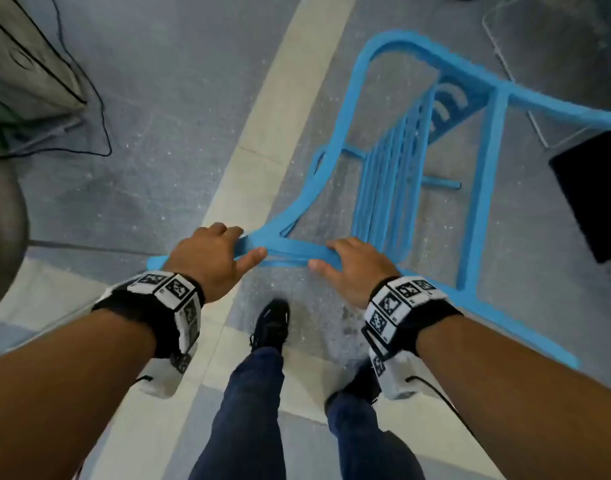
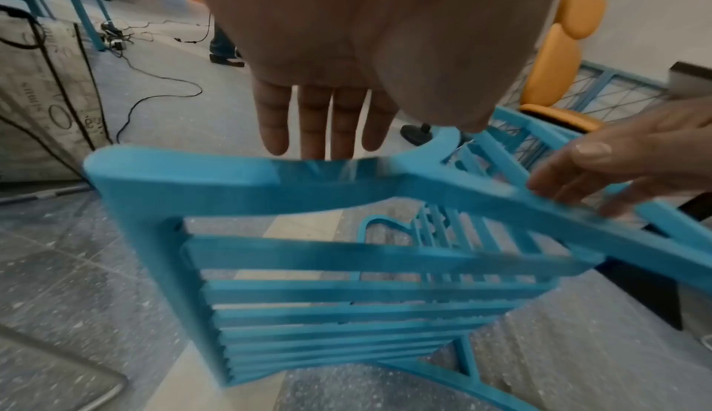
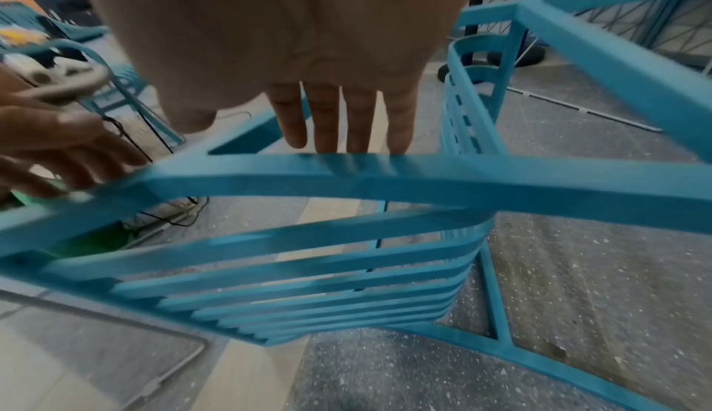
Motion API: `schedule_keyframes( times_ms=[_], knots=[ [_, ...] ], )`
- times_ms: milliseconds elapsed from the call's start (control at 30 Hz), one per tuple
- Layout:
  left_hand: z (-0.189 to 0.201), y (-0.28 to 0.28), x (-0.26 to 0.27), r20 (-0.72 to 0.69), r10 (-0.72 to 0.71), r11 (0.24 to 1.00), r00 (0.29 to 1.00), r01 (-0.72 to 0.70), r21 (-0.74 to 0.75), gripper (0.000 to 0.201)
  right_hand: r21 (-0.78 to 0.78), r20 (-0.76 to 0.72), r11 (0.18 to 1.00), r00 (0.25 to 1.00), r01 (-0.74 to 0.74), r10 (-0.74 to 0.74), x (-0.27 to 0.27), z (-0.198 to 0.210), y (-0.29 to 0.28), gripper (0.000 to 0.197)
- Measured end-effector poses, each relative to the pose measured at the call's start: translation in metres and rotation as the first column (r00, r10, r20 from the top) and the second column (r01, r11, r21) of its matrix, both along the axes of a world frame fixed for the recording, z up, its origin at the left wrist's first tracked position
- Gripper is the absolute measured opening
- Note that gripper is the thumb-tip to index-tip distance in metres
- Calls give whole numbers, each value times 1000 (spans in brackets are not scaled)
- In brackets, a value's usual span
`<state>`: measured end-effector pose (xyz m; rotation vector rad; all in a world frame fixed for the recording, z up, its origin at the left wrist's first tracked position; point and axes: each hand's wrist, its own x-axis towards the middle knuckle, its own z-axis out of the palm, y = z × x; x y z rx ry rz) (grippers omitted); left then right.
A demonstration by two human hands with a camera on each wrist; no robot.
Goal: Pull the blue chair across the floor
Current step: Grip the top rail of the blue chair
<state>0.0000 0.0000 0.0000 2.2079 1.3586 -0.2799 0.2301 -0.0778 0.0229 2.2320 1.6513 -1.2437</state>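
The blue slatted chair (image 1: 387, 188) leans towards me, and its top rail (image 1: 286, 251) runs between my two hands. My left hand (image 1: 243, 242) straddles the rail's left end, fingers over the far side and thumb on the near side. My right hand (image 1: 323, 254) lies on the rail a little further right in the same way. In the left wrist view the left fingers (image 2: 323, 119) are straight, their tips hidden behind the rail (image 2: 185, 180). The right fingers (image 3: 347, 119) are also straight, with their tips behind the rail (image 3: 385, 174). The chair is motion-blurred in both wrist views.
A black cable (image 1: 99, 109) trails over the grey floor beside a grey bag (image 1: 23, 64) at the upper left. A black object (image 1: 595, 188) and a wire frame (image 1: 504, 36) stand to the right. My feet (image 1: 272, 323) are just behind the chair. An orange chair (image 2: 558, 61) stands further off.
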Motion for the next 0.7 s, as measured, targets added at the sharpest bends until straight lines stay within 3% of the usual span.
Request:
schedule_keyframes(
  times_ms=[167, 300, 567, 700],
  knots=[
    [-34, 11, -12, -123, -67, 995, 990, 58, -81, 72, -34, 57, 999, 998, -36, 38, -14, -39, 20, 52],
    [-39, 23, -11, -220, -117, 988, 969, 92, -121, 74, -33, 96, 999, 995, -33, 36, -17, -49, 32, 66],
    [-28, 33, -2, -279, -140, 976, 950, 84, -202, 81, 16, 144, 998, 988, -64, 61, -14, -55, 39, 74],
    [1, 38, 15, -313, -153, 980, 937, 103, -172, 82, 83, 163, 995, 986, -58, 44, -1, -35, 40, 74]
  ],
)
